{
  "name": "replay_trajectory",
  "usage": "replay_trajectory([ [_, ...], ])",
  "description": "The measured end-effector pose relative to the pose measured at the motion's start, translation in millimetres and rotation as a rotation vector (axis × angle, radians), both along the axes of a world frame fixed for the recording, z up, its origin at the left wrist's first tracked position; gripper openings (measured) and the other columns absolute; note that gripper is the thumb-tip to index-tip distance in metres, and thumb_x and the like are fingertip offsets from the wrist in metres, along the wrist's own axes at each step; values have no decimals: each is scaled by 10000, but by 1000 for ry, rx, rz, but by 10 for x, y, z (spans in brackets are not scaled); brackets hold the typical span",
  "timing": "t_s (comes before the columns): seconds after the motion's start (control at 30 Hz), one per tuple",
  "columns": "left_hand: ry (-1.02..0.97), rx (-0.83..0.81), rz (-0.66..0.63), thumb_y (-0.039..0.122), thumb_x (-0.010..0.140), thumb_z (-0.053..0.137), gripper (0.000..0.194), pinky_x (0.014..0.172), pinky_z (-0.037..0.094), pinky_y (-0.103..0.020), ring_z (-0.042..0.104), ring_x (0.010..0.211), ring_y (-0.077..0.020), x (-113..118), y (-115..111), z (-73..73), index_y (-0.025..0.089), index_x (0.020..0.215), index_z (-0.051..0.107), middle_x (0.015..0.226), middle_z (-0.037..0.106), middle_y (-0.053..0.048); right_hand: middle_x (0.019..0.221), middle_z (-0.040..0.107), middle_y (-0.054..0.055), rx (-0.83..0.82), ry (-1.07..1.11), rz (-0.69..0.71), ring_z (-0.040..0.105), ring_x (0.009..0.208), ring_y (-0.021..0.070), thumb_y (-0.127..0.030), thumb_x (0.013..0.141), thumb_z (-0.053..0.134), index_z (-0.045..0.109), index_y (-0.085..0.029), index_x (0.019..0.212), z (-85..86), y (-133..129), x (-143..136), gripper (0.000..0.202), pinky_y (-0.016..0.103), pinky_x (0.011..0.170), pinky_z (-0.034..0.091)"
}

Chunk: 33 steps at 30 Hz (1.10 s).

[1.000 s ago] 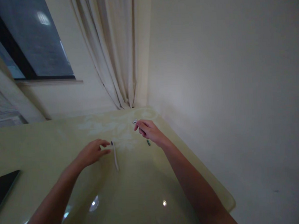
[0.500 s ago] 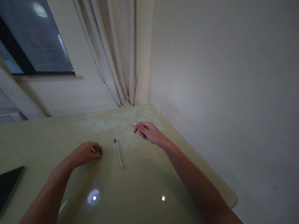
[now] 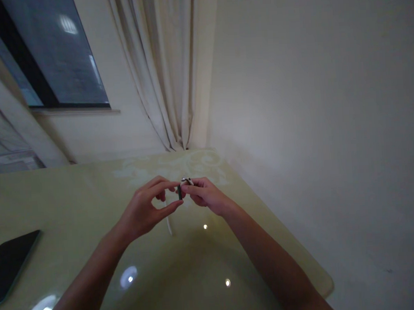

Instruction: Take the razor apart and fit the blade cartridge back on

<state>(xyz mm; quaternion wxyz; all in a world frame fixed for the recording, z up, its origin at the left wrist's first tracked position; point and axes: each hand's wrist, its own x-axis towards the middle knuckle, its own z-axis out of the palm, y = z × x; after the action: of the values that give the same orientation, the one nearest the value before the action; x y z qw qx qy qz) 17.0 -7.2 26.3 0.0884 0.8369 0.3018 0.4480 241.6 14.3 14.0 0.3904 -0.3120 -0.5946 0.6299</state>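
Observation:
My left hand point(image 3: 150, 205) pinches a small dark green flat piece point(image 3: 180, 192) on edge between thumb and fingertips. Against it, my right hand point(image 3: 205, 195) grips a small silvery and white piece point(image 3: 186, 181), too small for me to name. The two pieces meet or nearly meet above the table, and my fingers partly cover both. Behind my left hand lies a thin white strip like a short cable point(image 3: 169, 225). Its upper part is hidden by the hand.
The pale green glossy table point(image 3: 249, 245) has a light floral pattern at its far corner and bright lamp reflections. A dark tablet-like slab point(image 3: 13, 262) lies at the left. A wall point(image 3: 295, 122) borders the right edge, and a curtain point(image 3: 168, 73) hangs behind.
My left hand has moved right and up with the dark green piece, bringing it to the silvery piece in my right hand. The white strip is now partly covered.

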Motion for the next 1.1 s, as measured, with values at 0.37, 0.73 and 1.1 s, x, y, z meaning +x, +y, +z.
replay_trajectory([
  [0.37,-47,21,-21,208,923,813,387,693,531,-238,584,693,-98,34,-5,-27,258,1298,730,960,681,8,522,423,-108,-25,95,5,232,434,53,-440,807,860,754,-153,896,-69,19,-23,318,264,429,106],
  [0.73,-62,30,-11,230,908,851,382,679,505,-235,562,684,-92,77,-13,-43,267,1265,720,966,676,21,533,513,-85,-12,133,-17,280,421,46,-414,781,864,744,-152,842,-66,6,-41,295,255,427,129],
  [1.1,-126,-16,-33,199,920,815,388,676,509,-245,568,679,-94,119,-24,-62,278,1288,723,969,670,12,605,612,-54,-9,174,-34,302,421,41,-386,745,884,740,-160,830,-62,4,-56,282,253,426,148],
])
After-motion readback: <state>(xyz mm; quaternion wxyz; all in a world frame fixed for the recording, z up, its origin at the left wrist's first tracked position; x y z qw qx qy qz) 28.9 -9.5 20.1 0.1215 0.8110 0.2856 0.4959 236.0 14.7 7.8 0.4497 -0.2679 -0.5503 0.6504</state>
